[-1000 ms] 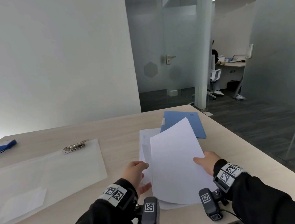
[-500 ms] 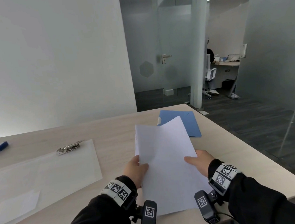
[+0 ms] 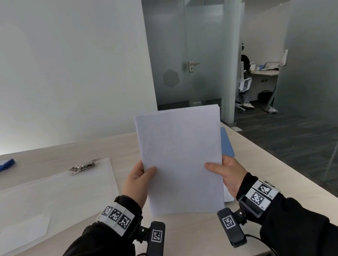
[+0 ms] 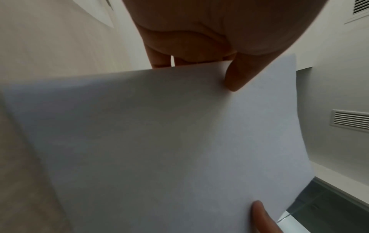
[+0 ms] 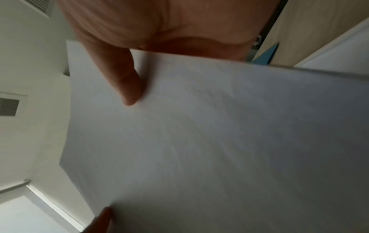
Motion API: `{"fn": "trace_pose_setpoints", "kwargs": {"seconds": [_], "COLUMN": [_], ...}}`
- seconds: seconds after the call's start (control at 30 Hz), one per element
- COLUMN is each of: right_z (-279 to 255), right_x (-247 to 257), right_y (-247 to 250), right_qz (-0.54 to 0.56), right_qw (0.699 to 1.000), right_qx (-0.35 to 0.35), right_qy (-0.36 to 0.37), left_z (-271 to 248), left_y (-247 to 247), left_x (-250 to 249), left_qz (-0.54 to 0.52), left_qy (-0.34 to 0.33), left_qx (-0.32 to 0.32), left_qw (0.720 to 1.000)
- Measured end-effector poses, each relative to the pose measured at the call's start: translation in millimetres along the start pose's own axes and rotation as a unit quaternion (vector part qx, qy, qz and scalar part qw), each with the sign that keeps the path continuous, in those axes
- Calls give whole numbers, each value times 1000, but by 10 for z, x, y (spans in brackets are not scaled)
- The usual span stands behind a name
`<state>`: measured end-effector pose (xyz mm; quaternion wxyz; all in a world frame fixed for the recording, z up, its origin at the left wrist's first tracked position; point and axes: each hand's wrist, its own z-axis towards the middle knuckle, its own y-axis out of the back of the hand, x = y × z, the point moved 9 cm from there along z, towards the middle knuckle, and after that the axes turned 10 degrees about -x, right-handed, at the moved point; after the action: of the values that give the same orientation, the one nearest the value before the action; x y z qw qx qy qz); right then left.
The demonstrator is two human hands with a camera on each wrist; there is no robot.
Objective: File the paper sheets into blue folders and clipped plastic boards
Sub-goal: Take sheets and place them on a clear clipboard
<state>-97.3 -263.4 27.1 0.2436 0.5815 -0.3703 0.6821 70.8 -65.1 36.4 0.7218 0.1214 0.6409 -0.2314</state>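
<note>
Two hands: a thin stack of white paper sheets [image 3: 180, 158] is held upright between them, above the near edge of the pale wooden table [image 3: 49, 158]
Left hand [image 3: 137, 179]: the left edge of the stack is pinched, the thumb lying on the front face; in the left wrist view the thumb [image 4: 237, 75] is seen on the near side and other fingers [image 4: 161, 61] behind the sheet
Right hand [image 3: 227, 173]: the right edge of the stack is pinched in the same manner, the thumb [image 5: 123, 78] pressed on the front face; the fingers behind are hidden by the paper
Paper stack: its lower edge is seen close above the table, whether touching cannot be told; the top edge reaches up in front of the frosted glass wall [image 3: 199, 49]; the sheets look squared together, with slight layering visible at the top right corner
Blue folder [image 3: 227, 142]: laid flat on the table behind the stack, mostly hidden by it; only a strip on the right side is shown
Clear plastic clipboard with a metal clip [image 3: 51, 191]: laid flat on the table to the left of the hands, apart from the stack; the clip [image 3: 82, 167] is at its far end
More white paper [image 3: 228, 195]: a small part is seen flat on the table under the right hand
Blue object [image 3: 2, 165]: placed at the far left edge of the table; what it is cannot be told
Sleeves: black, with marker-patterned wrist bands and wrist cameras worn on both arms
</note>
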Motion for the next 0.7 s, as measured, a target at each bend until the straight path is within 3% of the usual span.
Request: {"fn": "trace_pose_setpoints", "kwargs": {"seconds": [0.17,0.37,0.5,0.63,0.7], "right_z": [-67,-72,-128,-231,-247], "right_x": [-265,-215,-215,-369,-451], "right_y": [-4,-152,-505,-1002,-1139], "right_qz": [-41,-42,-56,-203,-246], "right_qw": [999,999,996,972,962], "right_qx": [13,27,66,118,123], "right_qy": [-14,-5,-11,-4,-4], "left_z": [-120,-100,-31,3,35], "left_y": [-14,92,464,1029,1217], "left_x": [249,259,154,24,-15], "left_qz": [-5,-19,-50,-41,7], "left_qy": [35,34,40,56,80], "left_qx": [2,-24,-79,-124,-117], "left_qw": [999,999,995,990,990]}}
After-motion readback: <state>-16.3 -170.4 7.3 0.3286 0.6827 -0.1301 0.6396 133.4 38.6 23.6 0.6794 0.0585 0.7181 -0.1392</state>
